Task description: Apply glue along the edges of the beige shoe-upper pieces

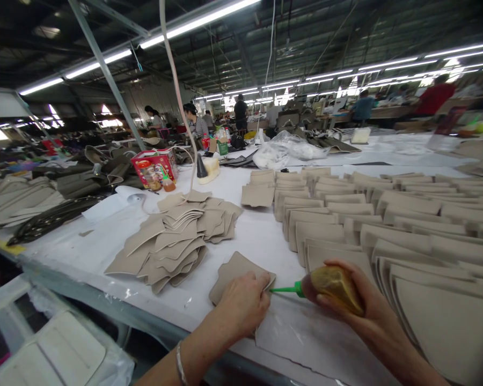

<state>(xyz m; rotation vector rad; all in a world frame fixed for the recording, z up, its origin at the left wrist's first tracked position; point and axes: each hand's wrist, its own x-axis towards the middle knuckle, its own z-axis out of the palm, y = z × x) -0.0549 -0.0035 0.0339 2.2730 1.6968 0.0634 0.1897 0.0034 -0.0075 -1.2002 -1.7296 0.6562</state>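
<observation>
Gripping a squeeze bottle (333,288): right hand (352,300), fingers wrapped round its body, bottle lying near level, green nozzle (285,290) pointing left. Left hand (245,300) is clamped on the right end of a beige piece (231,272), which lies on the white table (88,260) near its front edge; fingers under the piece, if any, can't be seen. Nozzle tip sits right by the left fingertips, at the piece's edge; can't tell if it touches. Hands apart, nozzle between. Bangle (180,364) on left wrist. Left of the piece: loose overlapping pile (177,236) of similar pieces. Right: rows (320,233) of them, folded, packed close. Farther back: red box (167,162), jar (148,174), clear plastic (287,150). Beyond, people at work under tube lights (201,24).
</observation>
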